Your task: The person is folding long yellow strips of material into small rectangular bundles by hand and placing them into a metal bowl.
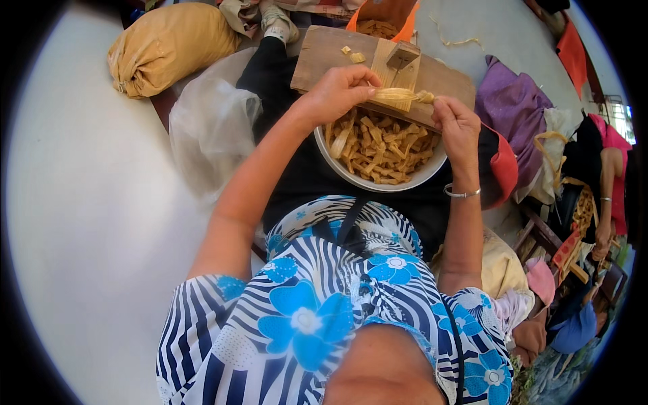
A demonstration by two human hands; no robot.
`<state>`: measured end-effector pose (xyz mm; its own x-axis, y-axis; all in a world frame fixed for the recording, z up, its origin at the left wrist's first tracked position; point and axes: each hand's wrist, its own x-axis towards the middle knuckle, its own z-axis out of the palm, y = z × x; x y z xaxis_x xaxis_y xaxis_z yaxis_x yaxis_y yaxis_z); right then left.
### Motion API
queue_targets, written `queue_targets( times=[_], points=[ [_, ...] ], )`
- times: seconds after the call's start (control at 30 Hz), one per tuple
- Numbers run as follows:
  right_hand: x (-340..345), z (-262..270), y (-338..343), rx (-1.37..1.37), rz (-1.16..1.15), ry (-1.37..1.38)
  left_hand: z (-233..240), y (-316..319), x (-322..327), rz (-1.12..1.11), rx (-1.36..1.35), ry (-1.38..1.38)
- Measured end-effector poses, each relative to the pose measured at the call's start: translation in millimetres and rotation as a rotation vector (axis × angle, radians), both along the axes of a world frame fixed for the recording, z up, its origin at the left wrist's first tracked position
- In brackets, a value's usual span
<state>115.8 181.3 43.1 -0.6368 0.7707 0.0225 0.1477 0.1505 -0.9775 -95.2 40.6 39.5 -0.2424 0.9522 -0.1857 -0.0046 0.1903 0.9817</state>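
Note:
My left hand (340, 93) pinches one end of a pale yellow, fibrous strip (394, 95), perhaps dried plant material. Near its other end the strip has a knot, and the fingertips of my right hand (458, 121) grip it just beyond. The strip is stretched across the near edge of a wooden board (331, 58). A small wooden block (403, 54) stands on a lighter wood piece on this board, with a thin dark upright part beside it. Under the board's near edge, a white-rimmed basin (349, 177) on my lap holds many knotted yellow-brown pieces (382, 147).
Two cut bits (357, 57) lie on the board. Beyond it stands an orange container (410, 23) with small brown pieces. A tan sack (174, 48) and a translucent plastic bag (215, 131) are at left, purple cloth (509, 106) at right. Another person's arm (606, 192) shows far right.

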Motion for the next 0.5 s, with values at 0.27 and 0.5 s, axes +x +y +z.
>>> queue_targets(
  times=[0.27, 0.5],
  points=[
    [-17, -18, 19, 0.012, -0.017, -0.012, -21, 31, -21, 0.062, 0.037, 0.166],
    [-25, -51, 29, 0.155, 0.062, -0.284, -39, 45, -20, 0.117, 0.057, 0.472]
  ],
)
